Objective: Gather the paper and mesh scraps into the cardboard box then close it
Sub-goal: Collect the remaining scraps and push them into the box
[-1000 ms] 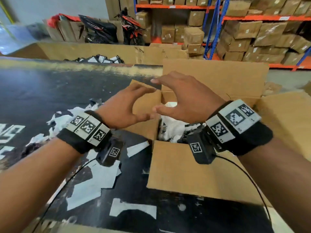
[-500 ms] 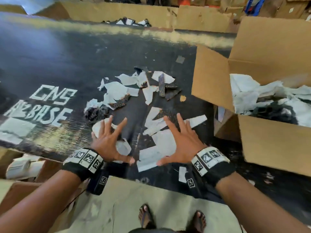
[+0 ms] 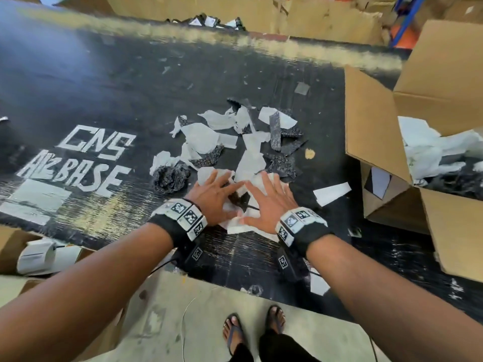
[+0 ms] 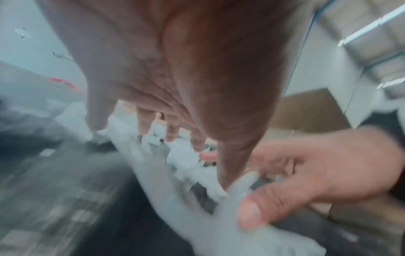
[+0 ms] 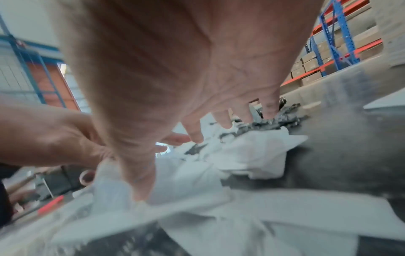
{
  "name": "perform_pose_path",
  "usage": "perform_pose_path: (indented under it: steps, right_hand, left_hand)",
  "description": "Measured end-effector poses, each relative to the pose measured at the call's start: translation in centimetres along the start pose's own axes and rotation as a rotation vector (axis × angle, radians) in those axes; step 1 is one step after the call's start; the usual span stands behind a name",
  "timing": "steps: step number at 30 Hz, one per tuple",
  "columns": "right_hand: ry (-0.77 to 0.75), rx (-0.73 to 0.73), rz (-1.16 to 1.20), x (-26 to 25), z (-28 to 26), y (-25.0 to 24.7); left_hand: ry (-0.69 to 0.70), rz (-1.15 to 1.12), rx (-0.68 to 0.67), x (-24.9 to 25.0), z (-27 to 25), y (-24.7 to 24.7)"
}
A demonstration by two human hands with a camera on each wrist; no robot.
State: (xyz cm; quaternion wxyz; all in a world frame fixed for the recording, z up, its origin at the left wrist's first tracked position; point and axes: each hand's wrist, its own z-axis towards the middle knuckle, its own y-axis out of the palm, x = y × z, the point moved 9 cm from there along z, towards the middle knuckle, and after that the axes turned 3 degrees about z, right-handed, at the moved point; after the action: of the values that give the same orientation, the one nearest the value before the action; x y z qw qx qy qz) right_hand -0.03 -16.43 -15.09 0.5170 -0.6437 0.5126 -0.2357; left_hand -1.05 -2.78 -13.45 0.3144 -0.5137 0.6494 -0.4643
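Observation:
White paper scraps (image 3: 201, 137) and black patterned mesh scraps (image 3: 275, 134) lie scattered on a black mat (image 3: 104, 82). My left hand (image 3: 215, 195) and right hand (image 3: 269, 202) lie side by side, fingers spread flat on the nearest white scraps (image 3: 241, 227), with a dark mesh piece (image 3: 239, 201) between them. The left wrist view is blurred; it shows straight fingers (image 4: 173, 129) touching white paper (image 4: 190, 166). In the right wrist view, spread fingers (image 5: 195, 131) press on crumpled white paper (image 5: 252, 152). The cardboard box (image 3: 376, 131) stands open at right, holding white and dark scraps.
A crumpled mesh ball (image 3: 170, 176) sits left of my hands. One loose white strip (image 3: 332, 193) lies near the box. White lettering (image 3: 86, 155) marks the mat. My sandalled feet (image 3: 253, 327) stand on concrete below the mat's edge. Cardboard sheets (image 3: 287, 14) line the far side.
My hands left the box, dropped to the mat, and moved forward and closer together, pushing the near white scraps into a bunch. The head view swung down and left.

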Motion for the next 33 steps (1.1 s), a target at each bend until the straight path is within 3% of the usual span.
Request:
perform_pose_path:
  steps: [3, 5, 8, 10, 13, 17, 20, 22, 24, 27, 29, 33]
  right_hand:
    - [0.047, 0.111, 0.089, 1.5, -1.4, -2.2]
    - [0.187, 0.187, 0.131, 4.4, -2.5, -3.0]
    - [0.461, 0.202, 0.178, 9.4, -3.7, -2.7]
    - [0.559, 0.111, 0.231, 10.9, -3.3, -1.3]
    - [0.468, 0.015, 0.248, 9.1, -1.0, -0.1]
    - [0.168, -0.014, 0.282, 3.0, 2.8, -0.2]
    - [0.081, 0.014, 0.316, 0.8, 4.4, -1.3]
    - [0.074, 0.111, 0.331, 1.2, 5.0, -3.1]
    - [0.105, 0.262, 0.332, 2.7, 5.7, -5.6]
    - [0.25, 0.405, 0.301, 6.3, 7.7, -8.7]
    - [0.369, 0.385, 0.311, 9.0, 9.9, -9.6]
    - [0.451, 0.221, 0.384, 11.1, 15.2, -9.2]
  left_hand:
    - [-0.068, -0.033, 0.185, -1.6, -1.7, -4.0]
    - [-0.218, -0.058, 0.24, -4.4, -2.7, -4.4]
    - [-0.544, -0.18, 0.128, -9.6, -3.0, -0.8]
    - [-0.63, -0.255, 0.061, -11.0, -2.4, 1.5]
    - [-0.542, -0.243, 0.057, -9.6, 0.3, 2.1]
    - [-0.267, -0.284, 0.133, -4.9, 4.0, 0.1]
    - [-0.17, -0.279, 0.216, -3.8, 4.6, -2.1]
    - [-0.21, -0.266, 0.311, -5.2, 4.0, -3.8]
    - [-0.337, -0.249, 0.395, -8.2, 3.2, -4.9]
    - [-0.651, -0.333, 0.276, -14.9, 2.7, -2.4]
    - [-0.746, -0.425, 0.168, -17.5, 2.9, -0.2]
    - [-0.689, -0.451, 0.134, -17.1, 5.8, 0.7]
